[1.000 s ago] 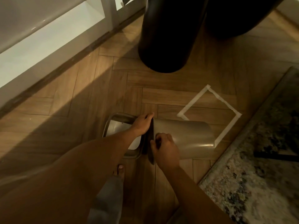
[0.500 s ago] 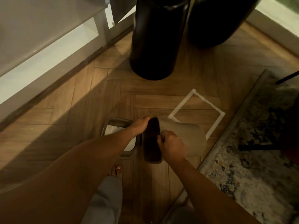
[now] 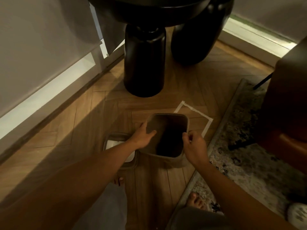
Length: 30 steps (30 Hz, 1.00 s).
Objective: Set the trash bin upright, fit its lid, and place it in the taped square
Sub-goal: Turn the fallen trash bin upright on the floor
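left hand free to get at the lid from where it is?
Probably yes. The lid lies on the floor just left of the bin, partly under the left forearm, nothing on top of it. But the left hand is holding the bin's rim and would have to let go.

I see bare floor (image 3: 86,130) open left. Lid (image 3: 116,138) lies touching trash bin (image 3: 167,161) on left side. Taped square (image 3: 194,113) partly covered by bin, far corner free. Black table leg (image 3: 144,63) blocks beyond. Rug (image 3: 240,146) edges right.

Dim — warm light from left, soft blur
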Each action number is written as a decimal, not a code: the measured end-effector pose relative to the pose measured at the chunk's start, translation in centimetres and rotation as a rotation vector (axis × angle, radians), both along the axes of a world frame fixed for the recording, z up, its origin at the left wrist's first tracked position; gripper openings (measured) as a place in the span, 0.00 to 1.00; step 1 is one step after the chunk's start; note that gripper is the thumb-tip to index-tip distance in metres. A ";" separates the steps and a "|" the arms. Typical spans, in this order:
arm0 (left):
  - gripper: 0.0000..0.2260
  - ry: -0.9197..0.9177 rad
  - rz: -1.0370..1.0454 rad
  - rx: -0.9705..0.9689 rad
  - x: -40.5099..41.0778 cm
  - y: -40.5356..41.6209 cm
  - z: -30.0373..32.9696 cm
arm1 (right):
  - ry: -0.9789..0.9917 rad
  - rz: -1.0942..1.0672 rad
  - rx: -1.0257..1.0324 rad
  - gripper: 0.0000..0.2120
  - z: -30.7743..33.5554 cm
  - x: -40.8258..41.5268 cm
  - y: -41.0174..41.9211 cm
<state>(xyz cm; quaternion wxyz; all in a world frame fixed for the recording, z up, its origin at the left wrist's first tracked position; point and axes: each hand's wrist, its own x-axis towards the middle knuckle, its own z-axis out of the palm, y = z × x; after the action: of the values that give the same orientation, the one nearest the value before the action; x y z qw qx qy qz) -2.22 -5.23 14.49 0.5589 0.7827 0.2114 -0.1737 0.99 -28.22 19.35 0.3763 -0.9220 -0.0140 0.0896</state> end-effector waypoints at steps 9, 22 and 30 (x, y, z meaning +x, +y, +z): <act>0.32 -0.031 -0.086 -0.082 -1.1 1.1 1.3 | 0.170 0.002 0.318 0.23 0.3 -1.4 -1.8; 0.58 -0.004 -0.328 0.116 -0.3 -1.3 -1.1 | 0.166 0.321 0.163 0.68 -4.0 -2.6 -5.2; 0.68 -0.059 -0.594 0.248 -1.0 -3.3 -2.2 | 0.247 0.270 0.133 0.70 -5.4 -3.9 -7.5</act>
<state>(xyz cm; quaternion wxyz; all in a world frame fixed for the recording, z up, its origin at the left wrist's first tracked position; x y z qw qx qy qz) -3.17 -8.57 12.25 0.3900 0.8771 -0.0227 -0.2795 -2.91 -35.69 13.94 0.4198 -0.8669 -0.0971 0.2508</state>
